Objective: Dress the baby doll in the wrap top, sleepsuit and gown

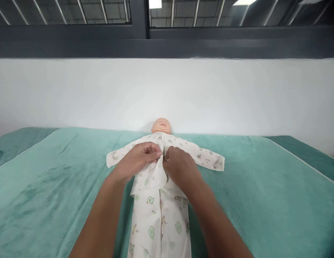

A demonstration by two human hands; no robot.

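Note:
A baby doll [161,125] lies on its back, dressed in a white printed baby jacket [149,179] with its sleeves spread to both sides. White printed pants [173,229] cover its legs below the jacket hem. At the chest, my left hand [144,156] pinches one front edge of the jacket between thumb and fingers. Close beside it, my right hand [180,165] is closed at the other front edge, its fingertips partly hidden behind the hand. Below my hands the lower corner of the left flap hangs loose and curls outward.
A green plush blanket [61,190] lies under the doll, with darker green fabric [304,154] at the far sides. Just behind the doll's head rises a white wall [167,93]. Above it runs a dark window frame [167,43] with metal bars beyond the glass.

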